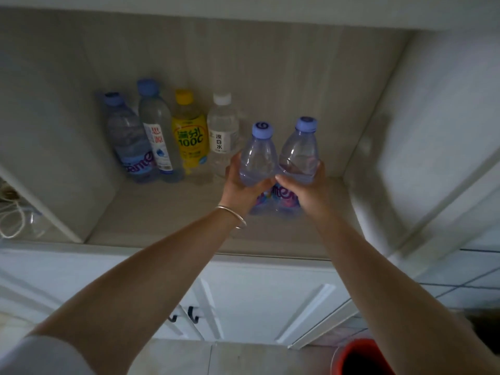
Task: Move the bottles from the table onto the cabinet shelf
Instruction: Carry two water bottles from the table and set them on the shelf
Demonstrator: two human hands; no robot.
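Observation:
Both arms reach into the open cabinet shelf (167,212). My left hand (240,188) grips a clear bottle with a purple cap (258,155). My right hand (305,190) grips a second purple-capped bottle (300,150) pressed right beside the first. Both bottles stand upright with their bases at the shelf surface, in the middle right of the shelf. Further back on the left stands a row of bottles: a purple-capped one (127,139), a taller blue-capped one (157,125), a yellow one (189,131) and a clear white-capped one (221,131).
The shelf has a side wall (54,131) on the left and an open white door (433,131) on the right. White lower cabinet doors with dark handles (193,315) sit below. A red bucket (362,358) stands on the floor at the lower right. White cord (10,220) lies far left.

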